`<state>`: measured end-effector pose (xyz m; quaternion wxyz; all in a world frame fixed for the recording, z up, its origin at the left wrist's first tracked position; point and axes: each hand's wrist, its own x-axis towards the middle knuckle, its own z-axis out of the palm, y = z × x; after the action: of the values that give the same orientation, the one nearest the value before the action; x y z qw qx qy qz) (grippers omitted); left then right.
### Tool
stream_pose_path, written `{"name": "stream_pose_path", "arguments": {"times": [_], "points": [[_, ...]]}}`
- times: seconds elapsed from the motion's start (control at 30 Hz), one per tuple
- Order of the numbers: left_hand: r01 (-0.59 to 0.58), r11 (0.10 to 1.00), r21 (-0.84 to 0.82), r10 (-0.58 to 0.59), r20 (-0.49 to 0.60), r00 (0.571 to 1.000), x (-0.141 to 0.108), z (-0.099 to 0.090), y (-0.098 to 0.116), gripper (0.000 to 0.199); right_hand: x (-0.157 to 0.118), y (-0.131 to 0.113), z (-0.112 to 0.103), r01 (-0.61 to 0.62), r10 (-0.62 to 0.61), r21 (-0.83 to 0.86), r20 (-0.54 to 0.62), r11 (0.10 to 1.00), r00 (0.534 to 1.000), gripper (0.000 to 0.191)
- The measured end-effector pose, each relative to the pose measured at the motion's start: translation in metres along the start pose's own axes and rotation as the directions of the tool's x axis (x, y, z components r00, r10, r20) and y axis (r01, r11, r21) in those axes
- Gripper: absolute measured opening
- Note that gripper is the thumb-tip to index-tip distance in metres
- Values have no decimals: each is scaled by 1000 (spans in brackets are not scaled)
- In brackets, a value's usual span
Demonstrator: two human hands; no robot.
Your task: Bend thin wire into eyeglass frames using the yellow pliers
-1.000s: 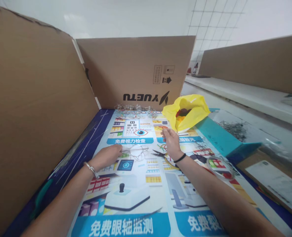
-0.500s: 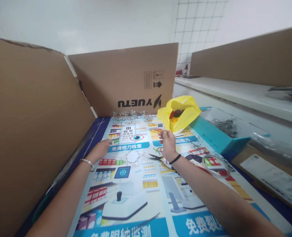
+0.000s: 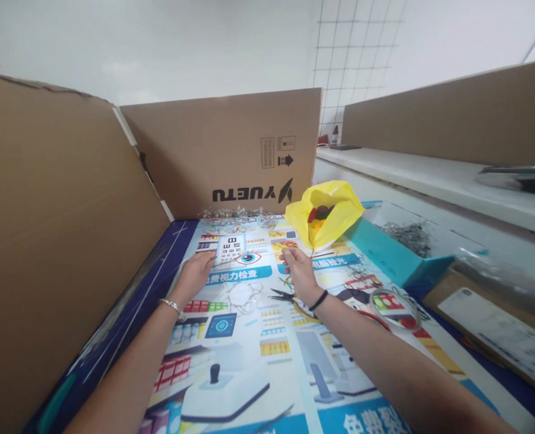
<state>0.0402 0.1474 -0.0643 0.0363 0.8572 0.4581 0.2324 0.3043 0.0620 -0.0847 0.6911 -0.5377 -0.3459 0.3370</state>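
My left hand (image 3: 196,274) is closed in a pinch above the printed sheet (image 3: 244,331). A faint thin wire (image 3: 231,259) stretches from its fingertips toward my right hand (image 3: 298,271), which is also pinched. The wire's far end is too fine to follow clearly. Just below my right hand lie pliers (image 3: 285,296) with dark jaws and yellow handles, partly covered by the wrist. Loose loops of thin wire (image 3: 244,295) rest on the sheet between my forearms.
A yellow bag (image 3: 339,220) with colourful contents stands behind my right hand. Right of it is a teal box (image 3: 385,253) holding a tangle of wires. A clear round ring-shaped item (image 3: 396,308) lies near my right forearm. Cardboard panels (image 3: 222,144) rise at the left and back.
My left hand has moved right and slightly up, closer to my right hand. My right hand has shifted slightly left and down in the picture, as the whole view has moved a little.
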Motion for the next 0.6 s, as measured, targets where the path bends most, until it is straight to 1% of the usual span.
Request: {"name": "stream_pose_path", "arguments": {"times": [0.1,0.17,0.2,0.27,0.33,0.4,0.5,0.6], "points": [[-80,995,-60,80,2,997,-5,-12,22,36,-2,-1,1,19,-19,0,54,1000,998,28],[-203,976,-83,207,47,977,-7,-17,37,36,-3,-1,2,34,-33,-1,87,999,996,28],[-232,971,-60,236,78,969,-9,-18,42,36,-4,-1,2,41,-41,-2,103,999,994,27],[-251,968,22,246,138,959,-13,-17,50,33,-5,-2,2,56,-54,-7,132,998,990,27],[-238,966,102,217,184,959,-17,-15,54,31,-6,-2,2,75,-72,-16,157,997,985,26],[-224,959,171,188,205,961,-20,-15,55,29,-7,-3,2,104,-96,-38,179,994,979,26],[-243,939,244,196,201,960,-22,-20,55,26,-9,-8,2,174,-147,-111,221,978,964,25],[-248,924,292,217,136,967,-20,-29,57,25,-9,-15,1,296,-228,-225,284,928,931,22]]}}
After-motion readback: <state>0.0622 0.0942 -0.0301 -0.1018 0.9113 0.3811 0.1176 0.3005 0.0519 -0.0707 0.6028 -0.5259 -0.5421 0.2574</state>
